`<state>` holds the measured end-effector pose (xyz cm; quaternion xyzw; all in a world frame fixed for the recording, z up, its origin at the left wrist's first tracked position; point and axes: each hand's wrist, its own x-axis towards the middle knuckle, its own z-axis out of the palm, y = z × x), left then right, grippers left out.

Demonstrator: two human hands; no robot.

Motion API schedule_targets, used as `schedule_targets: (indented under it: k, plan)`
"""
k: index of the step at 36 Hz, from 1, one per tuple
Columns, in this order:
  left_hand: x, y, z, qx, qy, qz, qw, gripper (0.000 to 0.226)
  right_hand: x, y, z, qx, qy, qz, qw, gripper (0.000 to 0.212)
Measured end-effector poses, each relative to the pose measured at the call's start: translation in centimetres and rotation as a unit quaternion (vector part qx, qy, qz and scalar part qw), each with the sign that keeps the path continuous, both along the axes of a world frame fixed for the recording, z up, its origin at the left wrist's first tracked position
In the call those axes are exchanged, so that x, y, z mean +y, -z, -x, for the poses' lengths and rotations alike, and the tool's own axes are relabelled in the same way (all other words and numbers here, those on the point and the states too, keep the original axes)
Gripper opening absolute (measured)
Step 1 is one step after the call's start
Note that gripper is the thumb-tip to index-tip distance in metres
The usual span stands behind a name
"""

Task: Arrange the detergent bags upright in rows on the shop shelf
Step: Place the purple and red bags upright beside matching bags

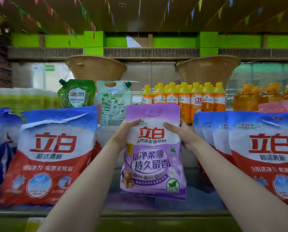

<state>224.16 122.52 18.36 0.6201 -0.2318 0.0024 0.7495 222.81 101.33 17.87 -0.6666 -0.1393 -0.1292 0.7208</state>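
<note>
On the shelf [148, 212], between red bags [49, 156] toward either end, the purple bag [154, 154] stands mid-front, both hands' fingers [170, 125] curled round its top; released off-balance, I'd expect it to slump forward.

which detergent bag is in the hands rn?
The purple bag in the centre gap: left hand and right hand grip its upper sides. The red-and-blue bags at left and right stand untouched.
</note>
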Motion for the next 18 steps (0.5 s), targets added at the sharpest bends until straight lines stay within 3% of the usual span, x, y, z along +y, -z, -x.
schedule_targets:
  k: [2, 4, 7, 12, 18]
  plan:
    - [0.0, -0.1, 0.3, 0.001, 0.006, 0.011, 1.0, 0.023, 0.4, -0.1, 0.1, -0.006, 0.024, -0.02, 1.0, 0.06]
    - [-0.3, -0.4, 1.1, -0.001, -0.051, 0.01, 0.999, 0.007, 0.7, -0.5, 0.3, -0.031, 0.051, -0.022, 0.998, 0.047]
    - [-1.5, -0.6, 1.9, -0.028, -0.145, 0.038, 0.988, 0.009, 1.0, -2.1, 0.8, -0.101, 0.102, 0.012, 0.99, 0.029]
    - [-2.3, -0.4, 2.3, -0.088, -0.236, 0.055, 0.966, 0.018, 0.9, -3.2, 0.1, -0.151, 0.122, 0.01, 0.981, 0.01]
    - [-1.6, -0.5, 2.3, -0.125, -0.286, 0.049, 0.949, 0.02, 2.1, -3.2, 0.0, -0.148, 0.093, -0.026, 0.984, 0.013]
